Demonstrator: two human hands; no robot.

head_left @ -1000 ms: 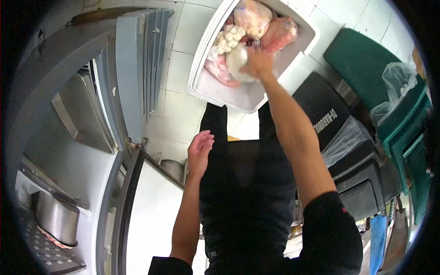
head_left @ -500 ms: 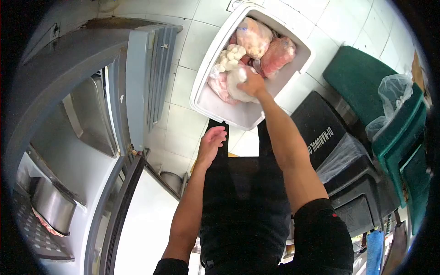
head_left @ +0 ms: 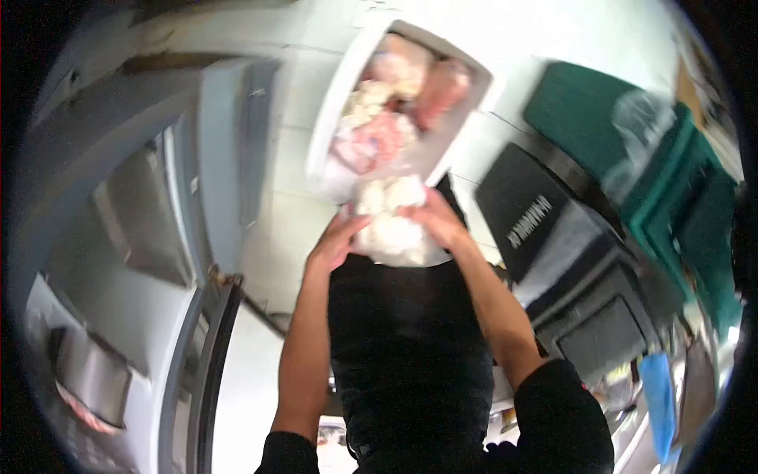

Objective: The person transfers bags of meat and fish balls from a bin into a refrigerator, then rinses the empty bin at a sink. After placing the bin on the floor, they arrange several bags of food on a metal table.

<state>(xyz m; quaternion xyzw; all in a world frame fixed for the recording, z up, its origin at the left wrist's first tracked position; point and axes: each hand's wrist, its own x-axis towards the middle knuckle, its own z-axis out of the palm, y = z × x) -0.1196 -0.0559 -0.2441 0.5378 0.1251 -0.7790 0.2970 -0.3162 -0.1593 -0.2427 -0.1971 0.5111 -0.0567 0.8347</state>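
Between both hands is a clear plastic bag of pale, whitish lumps, held up close to my body over the near end of a white bin. My left hand grips the bag's left side, and my right hand is closed on its right side. Inside the white bin lie a bag of pink meat, a bag of cream-coloured lumps and two larger bags of pinkish meat. Motion blur hides exactly what the pale lumps are.
On the left a grey refrigerator door frame stands open, with a metal pot inside. Black crates and green bins with clear plastic on them are at the right. White tiles cover the floor.
My right hand has lifted the bag of pale lumps out of the white bin towards my body. My left hand, free before, has taken hold of it too. The view has shifted.
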